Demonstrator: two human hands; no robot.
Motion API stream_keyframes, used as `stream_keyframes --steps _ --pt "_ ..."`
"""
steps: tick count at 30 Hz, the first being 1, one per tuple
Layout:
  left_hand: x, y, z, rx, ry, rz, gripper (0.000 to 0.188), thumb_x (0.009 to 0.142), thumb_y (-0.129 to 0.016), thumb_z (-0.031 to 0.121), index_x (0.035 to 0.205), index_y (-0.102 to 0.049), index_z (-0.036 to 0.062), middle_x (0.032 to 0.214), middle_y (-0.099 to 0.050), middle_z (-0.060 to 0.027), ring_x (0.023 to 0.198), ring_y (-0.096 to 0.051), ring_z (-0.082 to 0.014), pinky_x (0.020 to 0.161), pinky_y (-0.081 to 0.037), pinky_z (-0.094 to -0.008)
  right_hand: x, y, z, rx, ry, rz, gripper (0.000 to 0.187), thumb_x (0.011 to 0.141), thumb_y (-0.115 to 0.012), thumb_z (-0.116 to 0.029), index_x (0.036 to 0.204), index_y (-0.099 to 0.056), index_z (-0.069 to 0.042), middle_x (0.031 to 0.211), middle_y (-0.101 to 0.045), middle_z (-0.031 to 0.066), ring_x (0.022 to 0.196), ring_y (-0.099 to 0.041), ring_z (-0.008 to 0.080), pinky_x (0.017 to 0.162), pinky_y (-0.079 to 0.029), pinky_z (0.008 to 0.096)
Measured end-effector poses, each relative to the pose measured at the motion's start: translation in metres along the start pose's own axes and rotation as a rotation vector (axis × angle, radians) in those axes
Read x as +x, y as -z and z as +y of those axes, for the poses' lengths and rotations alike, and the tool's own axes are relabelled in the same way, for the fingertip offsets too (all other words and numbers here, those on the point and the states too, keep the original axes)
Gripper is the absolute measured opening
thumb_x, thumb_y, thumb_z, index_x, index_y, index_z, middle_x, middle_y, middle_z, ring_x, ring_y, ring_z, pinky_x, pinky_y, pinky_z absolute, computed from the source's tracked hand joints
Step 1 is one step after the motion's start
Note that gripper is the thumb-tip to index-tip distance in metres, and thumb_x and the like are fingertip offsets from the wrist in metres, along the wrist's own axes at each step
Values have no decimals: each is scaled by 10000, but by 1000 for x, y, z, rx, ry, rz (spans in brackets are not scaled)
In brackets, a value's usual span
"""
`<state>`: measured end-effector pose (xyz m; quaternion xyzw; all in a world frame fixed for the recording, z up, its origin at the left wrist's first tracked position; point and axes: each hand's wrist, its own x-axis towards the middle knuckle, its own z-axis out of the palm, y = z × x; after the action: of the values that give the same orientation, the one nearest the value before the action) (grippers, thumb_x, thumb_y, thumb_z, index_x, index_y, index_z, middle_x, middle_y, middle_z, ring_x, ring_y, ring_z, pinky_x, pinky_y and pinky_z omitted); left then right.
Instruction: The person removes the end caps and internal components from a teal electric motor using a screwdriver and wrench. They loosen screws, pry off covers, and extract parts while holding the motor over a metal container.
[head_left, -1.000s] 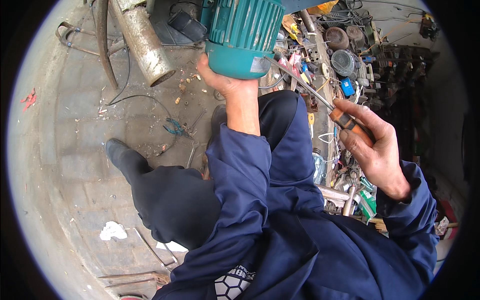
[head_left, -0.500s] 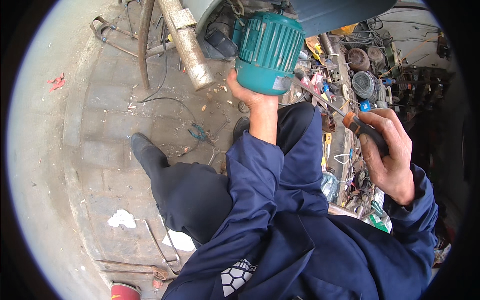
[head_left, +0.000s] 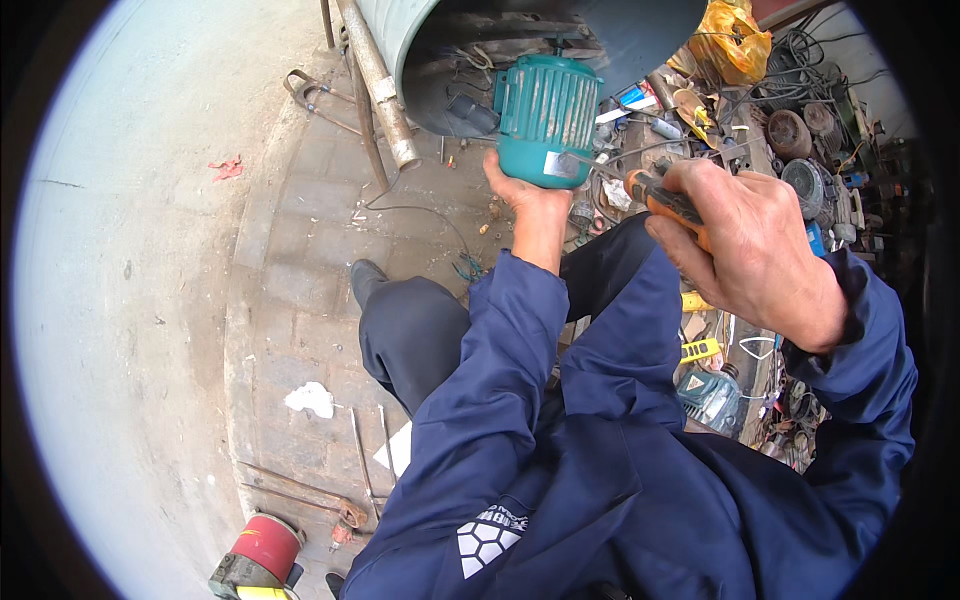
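I count two hands, both mine, one motor and one screwdriver. My left hand is cupped round the near end of the green motor, bearing it up from below. My right hand is closed round the screwdriver, thumb and fingers about its grip. The blade points at the motor's near end, beside its label; I cannot tell whether the tip touches.

On the floor to my left are two white pieces, one crumpled and one flat, plus one red scrap and one red drum-shaped thing. One yellow bag lies at the upper right.

The motor sits beyond my knees, at the mouth of a big grey housing. It is teal green, with raised ribs along its body, scuffed pale in places, and a smooth rounded end cap bearing one silvery label. The screwdriver's grip is orange and black.
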<state>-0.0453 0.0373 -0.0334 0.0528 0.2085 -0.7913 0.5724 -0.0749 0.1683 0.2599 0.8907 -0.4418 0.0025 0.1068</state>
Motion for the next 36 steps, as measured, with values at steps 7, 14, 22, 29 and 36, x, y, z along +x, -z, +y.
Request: stream_keyframes --steps 7,14,22,29,36 --pt "-9 -10 -2 60 -28 28 848 1003 -216 695 1527 -560 124 1528 -587 -149 1365 -573 -384 1107 -480 -626 -17 1 15 -76 157 86 320 857 -815 -167 1020 -560 -66 841 -560 98 730 -618 312 719 -503 420" --pt "-18 -22 -4 209 -12 186 837 1024 -148 659 1529 -566 139 1548 -573 -159 1384 -560 -415 1163 -442 -629 -23 -8 25 -60 82 149 314 856 -805 -165 1010 -555 -51 785 -587 78 702 -649 287 699 -473 410" --pt "-15 -20 -5 123 -55 143 836 1034 -151 636 1508 -588 104 1527 -590 -171 1367 -576 -414 1149 -470 -587 -23 -12 28 120 -24 187 291 883 -788 -173 1026 -561 -60 834 -563 84 731 -618 284 712 -450 414" --pt "-7 -14 -5 58 -73 127 854 1030 -154 658 1521 -575 99 1535 -583 -180 1374 -570 -421 1155 -447 -628 -21 -2 24 1 162 185 298 871 -785 -110 1080 -578 -61 852 -560 80 747 -610 288 728 -457 409" --pt "-1 -8 -4 5 -59 65 837 1024 -190 656 1513 -579 100 1523 -595 -180 1364 -578 -418 1146 -456 -626 -8 -1 18 -48 133 183 246 903 -761 -117 1073 -597 -51 827 -602 83 740 -637 274 687 -481 396"
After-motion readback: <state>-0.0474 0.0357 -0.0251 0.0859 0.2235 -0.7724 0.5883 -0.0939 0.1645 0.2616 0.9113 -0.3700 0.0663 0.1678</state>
